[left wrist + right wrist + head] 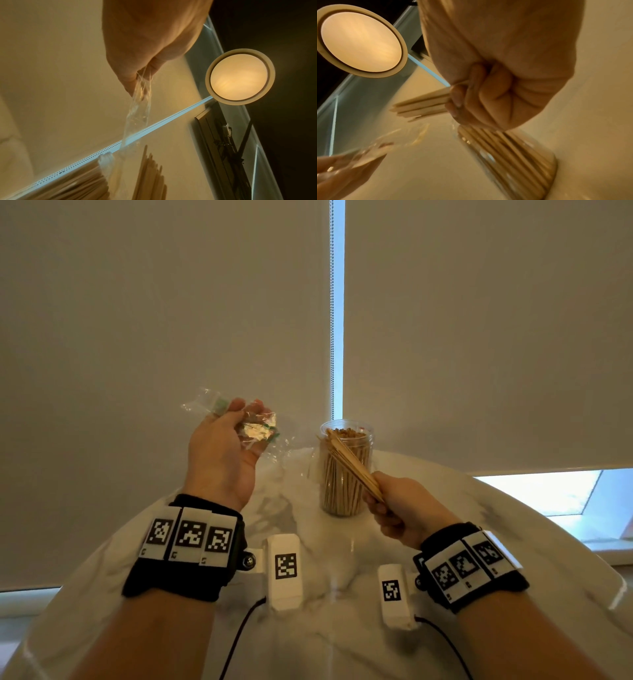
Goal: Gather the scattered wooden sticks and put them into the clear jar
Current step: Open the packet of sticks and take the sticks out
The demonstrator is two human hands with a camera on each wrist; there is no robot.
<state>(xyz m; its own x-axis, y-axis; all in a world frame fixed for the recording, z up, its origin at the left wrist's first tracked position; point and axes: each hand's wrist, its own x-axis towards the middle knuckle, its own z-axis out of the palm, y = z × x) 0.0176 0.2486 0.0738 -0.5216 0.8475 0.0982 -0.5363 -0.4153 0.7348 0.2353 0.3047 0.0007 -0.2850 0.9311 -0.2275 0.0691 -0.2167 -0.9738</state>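
A clear jar packed with wooden sticks stands upright at the far middle of the marble table. My right hand grips a bundle of wooden sticks by one end, slanted up-left, its tips over the jar's mouth. The right wrist view shows that fist closed round the sticks with the jar below. My left hand is raised left of the jar and clutches a crumpled clear plastic wrapper. A strip of the wrapper hangs from the left fingers.
Two white tagged blocks with black cables hang from my wrist bands over the near part of the table. Closed roller blinds with a bead chain hang behind the table. A round ceiling lamp shows overhead.
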